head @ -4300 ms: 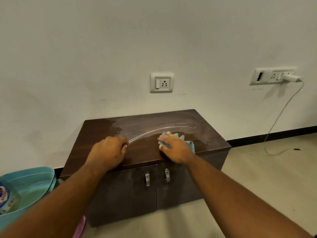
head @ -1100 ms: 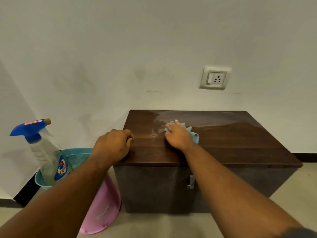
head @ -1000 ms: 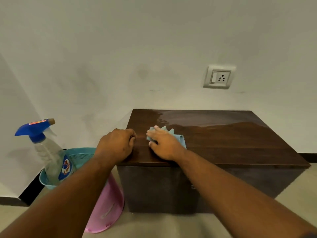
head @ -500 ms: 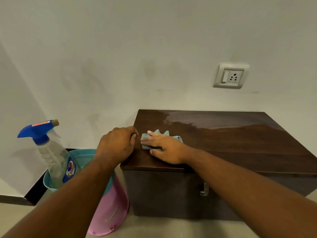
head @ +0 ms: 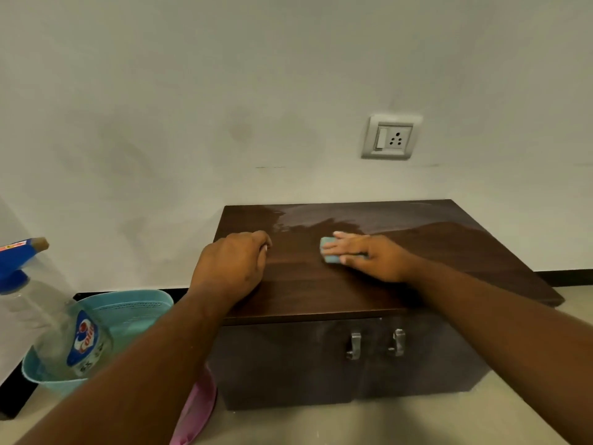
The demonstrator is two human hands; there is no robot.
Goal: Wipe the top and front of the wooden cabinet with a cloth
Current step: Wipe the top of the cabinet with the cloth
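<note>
A low dark wooden cabinet (head: 433, 268) stands against the wall, with two doors and two metal handles (head: 353, 345) on its front. A pale wet film covers the back strip of its top. My right hand (head: 369, 255) lies flat on the top near the middle and presses a small light blue cloth (head: 329, 253) under its fingers. My left hand (head: 234, 264) rests as a loose fist on the top's left part, with nothing visible in it.
On the floor left of the cabinet is a teal basket (head: 128, 313) with a clear spray bottle (head: 61, 329) with a blue trigger head in it. A pink tub (head: 195, 409) leans beneath it. A wall socket (head: 391, 138) sits above the cabinet.
My right hand has slid the cloth rightwards from the top's left edge toward the middle. The view has shifted so the cabinet front and handles show. My left hand stays in place.
</note>
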